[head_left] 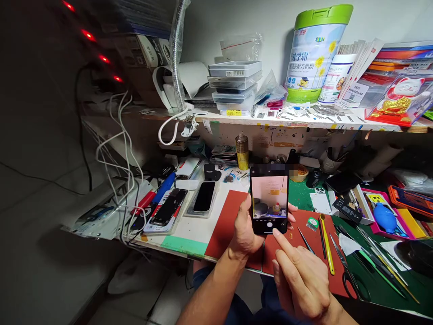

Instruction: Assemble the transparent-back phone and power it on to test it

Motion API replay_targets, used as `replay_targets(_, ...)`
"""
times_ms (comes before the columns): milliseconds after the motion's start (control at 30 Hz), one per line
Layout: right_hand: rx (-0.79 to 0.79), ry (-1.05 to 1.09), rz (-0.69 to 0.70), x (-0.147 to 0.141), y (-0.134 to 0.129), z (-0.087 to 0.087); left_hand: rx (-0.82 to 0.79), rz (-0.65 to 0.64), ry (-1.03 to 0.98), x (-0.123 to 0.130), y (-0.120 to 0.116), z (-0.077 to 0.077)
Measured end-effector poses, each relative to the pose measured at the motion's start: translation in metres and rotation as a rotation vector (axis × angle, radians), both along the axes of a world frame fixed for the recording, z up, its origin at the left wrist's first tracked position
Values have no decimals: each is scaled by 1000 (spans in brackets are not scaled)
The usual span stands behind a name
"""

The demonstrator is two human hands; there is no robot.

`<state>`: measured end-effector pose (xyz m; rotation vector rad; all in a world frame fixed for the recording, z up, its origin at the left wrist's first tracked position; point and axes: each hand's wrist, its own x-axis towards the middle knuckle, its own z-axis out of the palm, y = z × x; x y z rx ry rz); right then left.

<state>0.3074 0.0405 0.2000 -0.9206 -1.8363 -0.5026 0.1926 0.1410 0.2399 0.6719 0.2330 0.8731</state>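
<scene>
A black smartphone [269, 198] is held upright in my left hand [245, 228], its screen lit with a camera view. The fingers wrap behind the phone and show at its right edge, with the thumb along the left edge. My right hand [302, 280] is just below the phone, index finger stretched out with its tip near the bottom edge of the screen. The other fingers of that hand are bent, and nothing shows in them. Under both hands lies a red-brown mat [230, 221]. Tweezers [306, 240] and a yellow brush [326, 246] lie to the right of the phone.
Left on the bench are another phone [204, 197], a phone part [169, 207] and hanging white cables [125, 153]. Scissors [350, 275], a blue air blower [384, 218] and several tools lie right. A shelf [237, 118] with boxes and a large can [313, 58] runs above.
</scene>
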Motion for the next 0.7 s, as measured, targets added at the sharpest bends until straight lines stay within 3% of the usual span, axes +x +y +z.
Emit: replay_targets(700, -32, -15, -35, 1, -2, 0, 3, 15, 3, 1, -1, 1)
